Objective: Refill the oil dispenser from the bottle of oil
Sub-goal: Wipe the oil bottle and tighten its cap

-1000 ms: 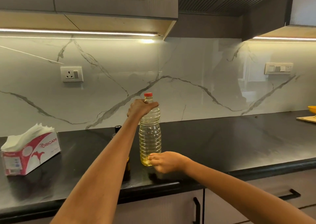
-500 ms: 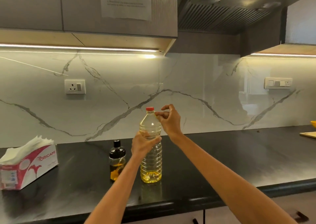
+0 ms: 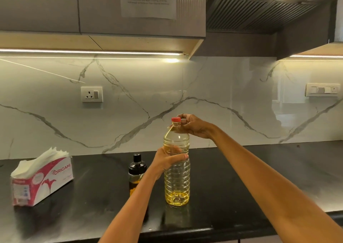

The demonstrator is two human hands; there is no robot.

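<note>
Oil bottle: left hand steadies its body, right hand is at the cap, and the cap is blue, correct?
Not quite. In the head view the cap on the oil bottle is red, not blue. The left hand does grip the body and the right hand is at the cap.

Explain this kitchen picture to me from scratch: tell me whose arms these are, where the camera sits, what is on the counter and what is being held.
There is no machine here. A person wears a wide-angle camera on the head, looking forward and down, so the two bare arms reaching in from the bottom are that person's own.

On the black stone countertop stand a clear ribbed plastic oil bottle with a red cap, holding only a little yellow oil at the bottom, and to its left a small dark-capped oil dispenser, partly hidden by the forearm. Further left lies a pink and white tissue box.

The left hand grips the bottle's middle. The right hand has its fingertips at the red cap, apparently to unscrew it. The cap is on.
</note>
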